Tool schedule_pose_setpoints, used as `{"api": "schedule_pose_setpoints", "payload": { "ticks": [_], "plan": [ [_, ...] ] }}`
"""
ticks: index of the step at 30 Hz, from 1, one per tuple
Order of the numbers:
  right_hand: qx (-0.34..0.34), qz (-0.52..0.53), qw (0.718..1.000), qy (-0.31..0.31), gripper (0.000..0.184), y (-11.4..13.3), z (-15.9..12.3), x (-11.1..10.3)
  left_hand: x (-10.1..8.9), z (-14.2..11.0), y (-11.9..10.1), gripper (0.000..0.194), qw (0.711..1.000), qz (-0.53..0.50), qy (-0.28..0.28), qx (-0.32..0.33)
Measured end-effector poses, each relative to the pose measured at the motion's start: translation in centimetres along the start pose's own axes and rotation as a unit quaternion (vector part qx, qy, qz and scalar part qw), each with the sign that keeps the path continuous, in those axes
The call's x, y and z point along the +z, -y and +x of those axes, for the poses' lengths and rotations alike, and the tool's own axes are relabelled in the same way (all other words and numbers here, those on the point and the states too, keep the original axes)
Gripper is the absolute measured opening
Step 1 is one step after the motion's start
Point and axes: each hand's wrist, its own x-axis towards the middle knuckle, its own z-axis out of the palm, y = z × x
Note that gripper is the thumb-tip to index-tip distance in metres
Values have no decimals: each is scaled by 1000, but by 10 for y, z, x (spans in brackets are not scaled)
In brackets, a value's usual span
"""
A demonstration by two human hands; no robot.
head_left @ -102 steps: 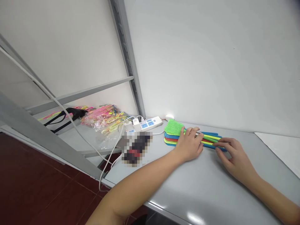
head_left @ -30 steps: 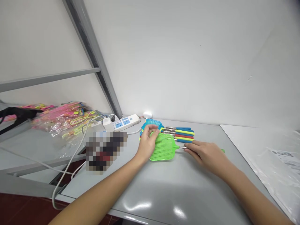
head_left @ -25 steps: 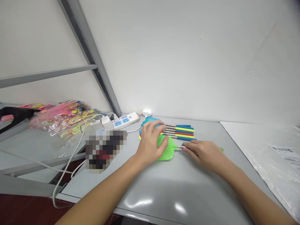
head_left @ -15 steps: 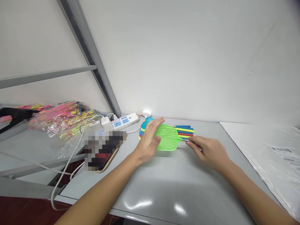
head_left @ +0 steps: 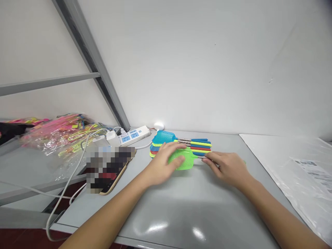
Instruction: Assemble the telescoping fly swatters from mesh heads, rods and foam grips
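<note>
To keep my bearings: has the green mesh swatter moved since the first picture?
Yes, the green mesh swatter has moved right and nearer the person, judged against the white plastic power strip.

White wall (head_left: 181, 69), gray metal frame (head_left: 90, 55), dark red floor (head_left: 26, 238)

Storeroom-like workspace: metal shelving (head_left: 95, 74), bagged goods (head_left: 61, 129).

White power strip (head_left: 135, 135) against the wall (head_left: 181, 69), phone (head_left: 116, 176) in front, plastic-wrapped bundles (head_left: 64, 129) on the left, white sheet (head_left: 293, 169) on the right
</note>
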Motion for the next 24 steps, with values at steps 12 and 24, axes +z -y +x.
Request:
{"api": "schedule_pose_setpoints", "payload": {
  "ticks": [12,24],
  "plan": [
    [-49,2,996,77,35,9,-1,-2,12,-8,-6,63,965,194,177,13],
    [-94,33,989,108,29,35,1,8,22,-5,-14,30,954,251,164,21]
  ]
}}
